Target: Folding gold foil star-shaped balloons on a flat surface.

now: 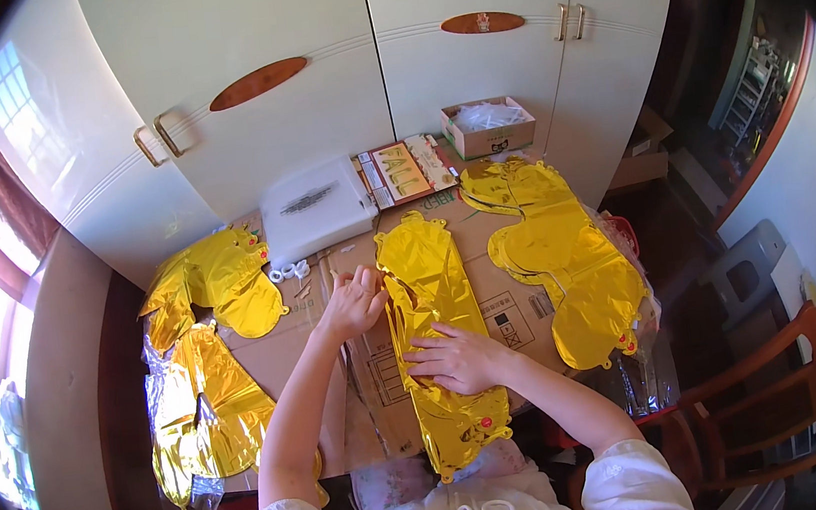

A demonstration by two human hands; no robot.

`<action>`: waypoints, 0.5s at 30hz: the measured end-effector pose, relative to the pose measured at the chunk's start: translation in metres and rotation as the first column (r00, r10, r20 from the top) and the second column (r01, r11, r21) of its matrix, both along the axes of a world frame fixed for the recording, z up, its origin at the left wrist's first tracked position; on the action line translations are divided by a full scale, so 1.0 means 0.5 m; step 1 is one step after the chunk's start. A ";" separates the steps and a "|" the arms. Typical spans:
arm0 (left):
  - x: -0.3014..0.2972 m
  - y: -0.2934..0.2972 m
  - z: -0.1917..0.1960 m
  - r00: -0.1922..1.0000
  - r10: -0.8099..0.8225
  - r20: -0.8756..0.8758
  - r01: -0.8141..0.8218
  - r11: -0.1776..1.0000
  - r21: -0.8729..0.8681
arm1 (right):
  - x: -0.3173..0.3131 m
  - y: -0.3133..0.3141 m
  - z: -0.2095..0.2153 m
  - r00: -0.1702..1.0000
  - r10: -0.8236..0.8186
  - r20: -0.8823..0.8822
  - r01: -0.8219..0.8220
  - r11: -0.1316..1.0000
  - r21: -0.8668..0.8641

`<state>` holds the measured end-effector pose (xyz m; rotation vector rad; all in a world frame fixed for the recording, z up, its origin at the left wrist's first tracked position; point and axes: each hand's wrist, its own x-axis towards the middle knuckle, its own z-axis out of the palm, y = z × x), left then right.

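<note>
A flat, uninflated gold foil balloon point(436, 282) lies lengthwise in front of me on flattened cardboard. It has small tabs along its rim and a red mark near its near end. My left hand point(353, 304) is at the balloon's left edge, fingers bent together against the foil. Palm down on the middle of the balloon, my right hand point(458, 358) rests with its fingers spread. More gold foil balloons are stacked to the right point(554, 258), and others lie to the left point(214, 277) and near left point(214, 408).
Behind the work surface, a white package point(315, 210) lies beside a flat printed box point(406, 172). An open carton point(489, 129) holds clear plastic pieces. Small white rolls point(289, 271) sit on the cardboard point(309, 317). A cabinet point(477, 66) stands behind, a wooden chair point(766, 395) at right.
</note>
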<state>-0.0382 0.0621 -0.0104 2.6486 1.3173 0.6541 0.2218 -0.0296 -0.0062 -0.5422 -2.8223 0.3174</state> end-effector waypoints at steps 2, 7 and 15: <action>0.004 0.006 0.002 1.000 -0.001 -0.005 0.001 1.000 0.008 | 0.002 -0.001 0.000 1.000 -0.004 0.001 0.004 1.000 -0.010; 0.000 0.031 -0.006 0.999 0.030 -0.033 -0.030 1.000 0.007 | 0.001 0.000 -0.002 1.000 -0.003 0.006 0.003 1.000 -0.010; -0.014 0.068 -0.014 0.995 0.028 0.100 -0.022 0.998 -0.059 | 0.001 0.002 -0.009 1.000 -0.002 0.014 0.003 1.000 -0.006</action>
